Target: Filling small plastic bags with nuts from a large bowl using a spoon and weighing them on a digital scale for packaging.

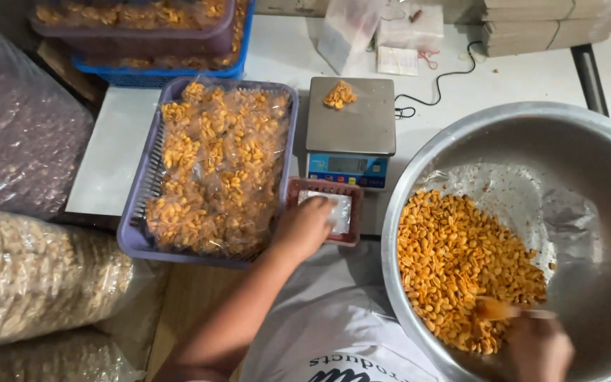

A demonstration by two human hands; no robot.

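Nearest, right hand [537, 346] clamped on scoop [498, 309] buried in orange nuts [461, 269], steel bowl [602, 141]. Beyond, left hand [304, 228] curled over clear bags in red basket [327, 189]. Behind, scale [351, 124], packed tray [217, 166]. Risk: overfilled scoop, nuts spilling past rim.

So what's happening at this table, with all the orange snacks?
A person is working over a big metal bowl of orange coated nuts. Their right hand holds a scoop dipped into the nuts. Their left hand reaches into a small red basket of clear bags. A small heap of nuts sits on the scale, and a purple tray beside it holds filled packets.
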